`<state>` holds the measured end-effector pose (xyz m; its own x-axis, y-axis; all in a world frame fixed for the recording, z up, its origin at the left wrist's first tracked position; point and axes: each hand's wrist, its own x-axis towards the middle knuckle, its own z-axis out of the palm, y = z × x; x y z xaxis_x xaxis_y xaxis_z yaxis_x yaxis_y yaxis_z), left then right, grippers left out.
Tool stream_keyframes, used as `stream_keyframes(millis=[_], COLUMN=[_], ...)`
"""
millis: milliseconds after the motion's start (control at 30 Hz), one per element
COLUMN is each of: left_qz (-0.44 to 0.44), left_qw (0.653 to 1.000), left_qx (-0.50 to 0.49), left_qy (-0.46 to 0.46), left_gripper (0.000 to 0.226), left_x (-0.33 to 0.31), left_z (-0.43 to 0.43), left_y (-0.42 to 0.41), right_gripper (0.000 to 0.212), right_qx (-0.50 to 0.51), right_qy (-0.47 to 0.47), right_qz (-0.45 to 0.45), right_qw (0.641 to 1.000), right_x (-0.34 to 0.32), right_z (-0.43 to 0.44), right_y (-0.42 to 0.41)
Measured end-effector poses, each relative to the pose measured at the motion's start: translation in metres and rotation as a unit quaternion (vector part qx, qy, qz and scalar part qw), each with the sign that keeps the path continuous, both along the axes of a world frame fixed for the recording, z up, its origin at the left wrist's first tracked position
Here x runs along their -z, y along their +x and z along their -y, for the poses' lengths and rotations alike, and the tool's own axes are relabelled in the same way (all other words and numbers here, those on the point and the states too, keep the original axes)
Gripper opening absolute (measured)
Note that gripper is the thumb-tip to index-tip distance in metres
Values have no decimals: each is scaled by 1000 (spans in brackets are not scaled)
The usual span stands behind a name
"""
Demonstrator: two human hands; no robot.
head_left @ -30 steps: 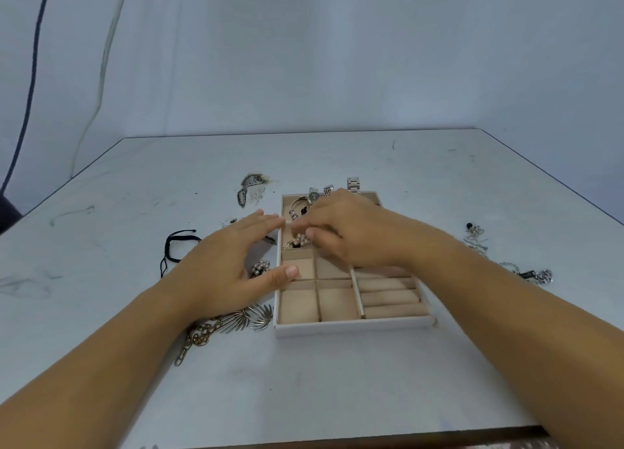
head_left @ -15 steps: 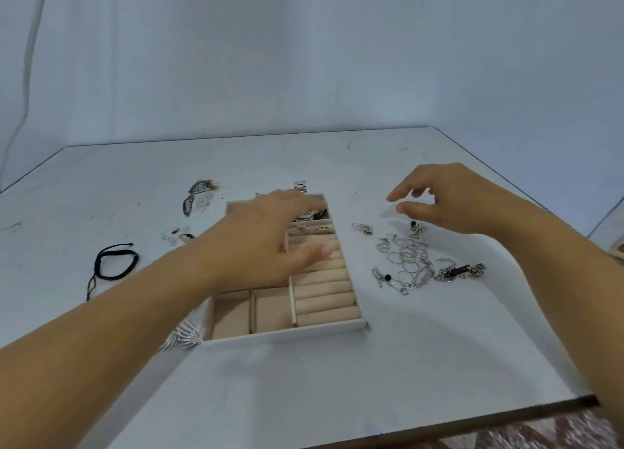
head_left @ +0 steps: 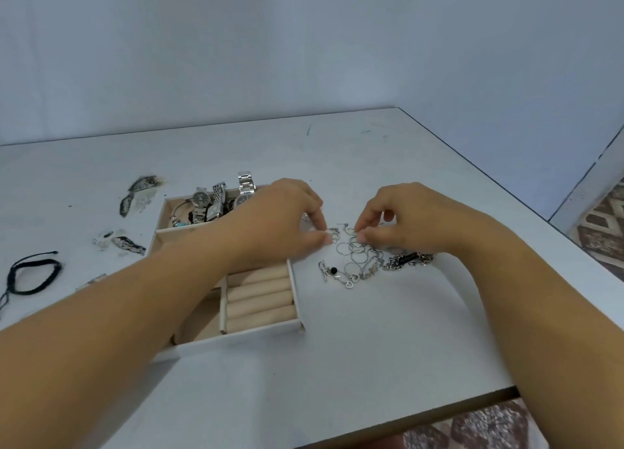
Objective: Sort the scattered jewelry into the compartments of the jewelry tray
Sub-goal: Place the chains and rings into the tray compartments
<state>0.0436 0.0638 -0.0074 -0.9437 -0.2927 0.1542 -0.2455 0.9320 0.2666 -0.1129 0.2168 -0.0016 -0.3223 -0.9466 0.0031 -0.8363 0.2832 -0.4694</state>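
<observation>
The beige jewelry tray lies left of centre, with watches in its far compartment and padded ring rolls at its near right. A pile of silver hoop earrings and chains lies on the table just right of the tray. My left hand reaches across the tray and pinches a small silver earring at the pile's far left edge. My right hand pinches another silver piece at the pile's far side. My left forearm hides much of the tray.
A black cord bracelet lies at the far left. Dark patterned earrings and small pieces sit left of the tray. The table's right edge and near edge are close; patterned floor shows beyond.
Both hands left the tray and came to the silver pile on the right. My view has turned right; the left hand now pinches an earring and the right hand pinches another piece.
</observation>
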Motion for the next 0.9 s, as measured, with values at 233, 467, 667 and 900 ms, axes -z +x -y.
stream_keyframes(millis=[233,467,667,900], left_qz=[10,32,42,10], left_qw=[999,998,998,999], left_qx=[-34,-52,-43,-42], left_qy=[-17,-7,9,23], left_gripper=[28,14,13,11], left_x=[-4,-4,1,2], left_z=[-9,-10,-7,-5], left_y=[-10,-15,-16,-14], right_gripper=[17,21,8,13], right_qx=[28,37,28,39], right_qy=[-24,-14,-8,31], right_qz=[-32,-57,-63,-66], right_qw=[999,998,998,997], right_x=[4,11,15,16], right_z=[11,17,22,26], right_y=[4,1,-2,-3])
